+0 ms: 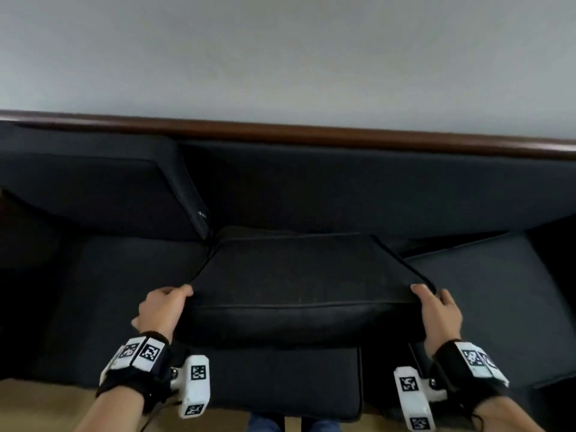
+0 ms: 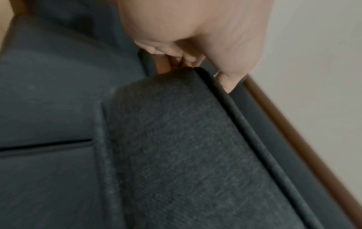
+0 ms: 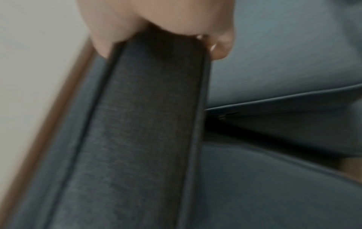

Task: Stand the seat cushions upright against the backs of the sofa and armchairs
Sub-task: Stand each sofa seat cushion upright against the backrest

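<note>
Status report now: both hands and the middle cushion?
Left hand and right hand grip middle cushion corners. Front lifted, not upright. Left cushion stands already.

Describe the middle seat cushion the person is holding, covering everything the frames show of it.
The middle seat cushion is a dark charcoal, woven-looking fabric slab with piped seams along its edges. Its front is raised off the sofa base, so it tilts with the back edge low near the backrest, not yet upright. The left hand grips its front left corner and the right hand its front right corner, thumbs on top and fingers wrapped underneath. It lies between an already upright cushion on the left and a flat one on the right.
</note>
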A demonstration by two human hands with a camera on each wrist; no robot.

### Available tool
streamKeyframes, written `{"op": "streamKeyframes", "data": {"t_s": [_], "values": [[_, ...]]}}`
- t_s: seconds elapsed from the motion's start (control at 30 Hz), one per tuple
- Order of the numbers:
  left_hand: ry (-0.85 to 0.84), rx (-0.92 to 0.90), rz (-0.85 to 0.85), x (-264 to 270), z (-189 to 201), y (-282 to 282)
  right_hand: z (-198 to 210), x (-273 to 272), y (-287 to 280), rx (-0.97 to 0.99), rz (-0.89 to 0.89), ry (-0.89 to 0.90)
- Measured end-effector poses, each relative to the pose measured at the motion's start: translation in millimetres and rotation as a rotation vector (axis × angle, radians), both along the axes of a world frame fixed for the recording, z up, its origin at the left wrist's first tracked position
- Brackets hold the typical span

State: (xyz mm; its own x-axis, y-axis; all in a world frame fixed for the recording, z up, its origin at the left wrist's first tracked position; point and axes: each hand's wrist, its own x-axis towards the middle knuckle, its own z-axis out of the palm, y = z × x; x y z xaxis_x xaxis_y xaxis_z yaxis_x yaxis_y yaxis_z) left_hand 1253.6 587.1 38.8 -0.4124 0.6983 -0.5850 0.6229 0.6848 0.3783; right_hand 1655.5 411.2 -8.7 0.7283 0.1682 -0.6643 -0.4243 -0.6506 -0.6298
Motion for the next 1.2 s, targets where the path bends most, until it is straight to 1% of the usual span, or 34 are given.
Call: {"op": "streamKeyframes", "data": {"t_s": [0.07, 0.13, 0.17, 0.23, 0.27, 0.3, 0.33, 0.37, 0.4, 0.43, 0.47, 0.5, 0.57, 0.6, 0.63, 0.73, 0.87, 0.97, 1.07, 1.13, 1.2], "values": [[-0.002, 0.021, 0.043, -5.0, 18.0, 16.1, 11.5, -5.2, 16.4, -0.094, 0.069, 0.005], [-0.056, 0.065, 0.120, -6.2, 29.0, 32.5, 16.9, -10.6, 21.5, -0.184, 0.116, 0.036], [-0.096, 0.078, 0.139, -5.1, 34.8, 42.9, 16.3, -11.1, 22.1, -0.211, 0.114, 0.079], [-0.165, 0.074, 0.114, -2.8, 39.6, 54.9, 11.7, -11.6, 19.4, -0.263, 0.155, 0.121], [-0.199, 0.078, 0.086, -4.8, 32.2, 60.7, 9.0, -11.0, 19.8, -0.269, 0.190, 0.113], [-0.250, 0.094, 0.072, -8.6, 20.8, 66.8, 17.8, -13.5, 24.7, -0.286, 0.221, 0.109], [-0.321, 0.103, 0.075, -13.8, 5.2, 72.7, 39.7, -21.5, 34.5, -0.293, 0.230, 0.094], [-0.350, 0.104, 0.072, -21.3, -15.9, 79.7, 49.0, -23.2, 43.1, -0.301, 0.209, 0.096], [-0.376, 0.098, 0.050, -28.3, -33.4, 85.0, 48.6, -22.1, 48.1, -0.308, 0.175, 0.090], [-0.396, 0.081, 0.022, -29.7, -36.8, 87.7, 51.6, -19.6, 53.9, -0.295, 0.162, 0.078], [-0.410, 0.071, -0.003, -26.5, -28.2, 86.7, 48.8, -15.8, 57.5, -0.281, 0.155, 0.078], [-0.445, 0.062, 0.000, -21.9, -16.8, 86.4, 44.2, -13.4, 61.4, -0.255, 0.151, 0.069], [-0.536, 0.014, 0.032, -6.9, 19.5, 77.0, 46.4, -14.3, 62.8, -0.162, 0.088, 0.102], [-0.569, -0.014, 0.052, -6.1, 23.5, 74.7, 54.0, -20.8, 62.1, -0.130, 0.038, 0.136], [-0.595, -0.025, 0.061, -7.3, 24.5, 73.1, 64.6, -27.9, 62.3, -0.108, 0.003, 0.162], [-0.625, -0.044, 0.010, -20.3, 14.2, 79.3, 60.6, -29.5, 57.8, -0.071, -0.040, 0.227], [-0.631, -0.056, -0.011, -23.3, 6.9, 87.5, 57.5, -28.0, 60.9, -0.035, -0.108, 0.195], [-0.645, 0.006, 0.010, -15.2, 7.8, 91.4, 50.8, -23.1, 66.4, 0.016, -0.156, 0.137], [-0.673, 0.109, 0.009, -8.3, 2.9, 109.0, 45.5, -13.2, 77.7, 0.066, -0.188, 0.093], [-0.696, 0.188, 0.016, -1.5, 1.0, 125.0, 47.5, -10.7, 93.4, 0.151, -0.161, 0.089], [-0.690, 0.219, 0.035, 2.7, -8.1, 138.3, 47.7, -13.1, 113.6, 0.233, -0.102, 0.108]]}}
